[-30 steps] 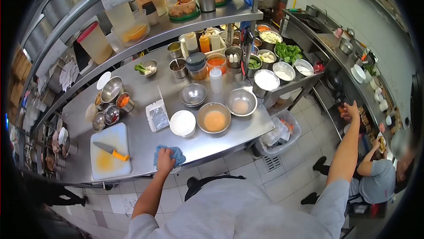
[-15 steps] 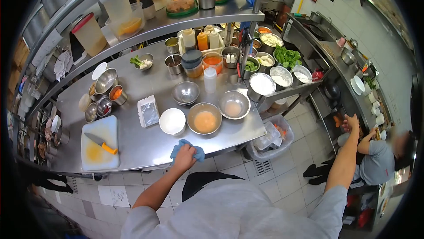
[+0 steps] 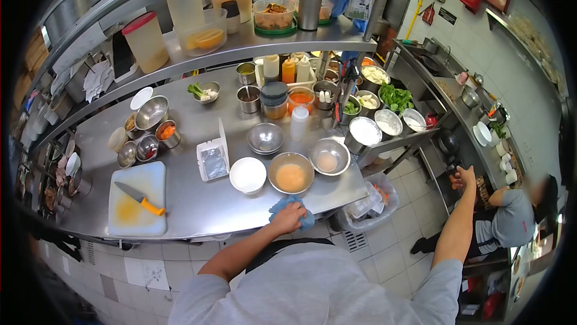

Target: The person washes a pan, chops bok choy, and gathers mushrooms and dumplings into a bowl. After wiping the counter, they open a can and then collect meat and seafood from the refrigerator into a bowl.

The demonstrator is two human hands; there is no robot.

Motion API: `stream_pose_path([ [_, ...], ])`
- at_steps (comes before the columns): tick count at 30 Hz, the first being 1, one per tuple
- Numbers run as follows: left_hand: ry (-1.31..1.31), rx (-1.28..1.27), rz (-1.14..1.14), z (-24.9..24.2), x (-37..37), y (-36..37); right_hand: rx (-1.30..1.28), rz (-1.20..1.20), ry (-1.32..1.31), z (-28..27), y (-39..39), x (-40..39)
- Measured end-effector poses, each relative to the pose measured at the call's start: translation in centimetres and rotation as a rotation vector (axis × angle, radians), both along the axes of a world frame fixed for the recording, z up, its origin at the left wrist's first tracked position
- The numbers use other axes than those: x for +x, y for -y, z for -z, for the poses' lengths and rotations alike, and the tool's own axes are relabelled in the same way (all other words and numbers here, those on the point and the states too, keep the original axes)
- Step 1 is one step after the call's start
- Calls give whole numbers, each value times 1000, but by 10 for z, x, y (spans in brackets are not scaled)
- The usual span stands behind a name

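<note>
At the front edge of the steel table (image 3: 192, 212), my left hand (image 3: 289, 217) is closed on a blue cloth (image 3: 306, 221). Just beyond it stands a steel bowl (image 3: 278, 183) with an orange-beige liquid, between a white bowl (image 3: 247, 174) and another steel bowl (image 3: 341, 168) with a pale liquid. My right hand (image 3: 463, 178) is stretched out to the right, away from the table, its fingers loosely apart and holding nothing I can see. An orange-handled knife (image 3: 154, 207) lies on a white cutting board (image 3: 123, 226) at the left.
A lidded foil-lined box (image 3: 214, 164), a squeeze bottle (image 3: 299, 124) and several ingredient containers stand on the table. An overhead shelf (image 3: 240, 44) spans the back. A bin (image 3: 389, 208) sits on the floor at the right. A co-worker (image 3: 511, 217) crouches or sits at the far right.
My left hand and the cloth have moved right along the table's front edge. My right arm stays outstretched, its hand slightly lower. The whole view has shifted, and the box's raised lid shows more.
</note>
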State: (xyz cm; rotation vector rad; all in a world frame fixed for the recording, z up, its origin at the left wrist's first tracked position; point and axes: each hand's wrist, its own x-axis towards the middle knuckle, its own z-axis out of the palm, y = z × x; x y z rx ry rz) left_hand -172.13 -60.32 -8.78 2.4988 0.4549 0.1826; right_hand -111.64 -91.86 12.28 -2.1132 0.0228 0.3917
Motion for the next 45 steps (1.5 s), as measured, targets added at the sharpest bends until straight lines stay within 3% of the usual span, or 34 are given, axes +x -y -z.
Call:
stream_pose_path([
  [3, -29, -109, 4, -4, -29, -10, -12, 1, -27, 21, -3, -8],
  [9, 140, 64, -144, 18, -125, -33, -29, 51, 14, 36, -14, -41],
  [12, 65, 127, -298, -13, -177, -29, 7, 9, 5, 51, -13, -52],
  [14, 8, 166, -427, -22, -213, -25, 14, -59, -44, 76, -6, -51],
  [17, 60, 250, -568, 4, -270, -39, 51, -75, -70, 117, -4, -70],
  [20, 34, 226, -696, 9, -291, -38, 140, -111, -99, 207, 1, -106],
  [24, -48, 232, -688, -7, -273, -23, 137, -181, -392, 306, 3, -239],
  [26, -82, 316, -688, -1, -263, -19, 54, -287, -548, 392, 28, -280],
  [29, -63, 348, -643, 13, -254, -11, -118, -316, -781, 395, 44, -355],
  [33, -74, 326, -506, 10, -202, 9, -280, -341, -823, 397, 84, -373],
  [36, -34, 335, -426, 22, -140, 19, -376, -567, -661, 502, 130, -320],
  [37, 11, 323, -409, 18, -114, 24, -361, -548, -692, 455, 122, -310],
  [38, 20, 305, -375, 12, -88, 30, -344, -694, -590, 474, 133, -291],
  [39, 24, 300, -342, 12, -62, 34, -212, -468, -663, 387, 97, -304],
  [40, 49, 315, -313, 12, -34, 37, -188, -497, -644, 366, 85, -297],
  [45, 75, 369, -267, 33, 98, 61, -54, -571, -624, 342, 95, -256],
])
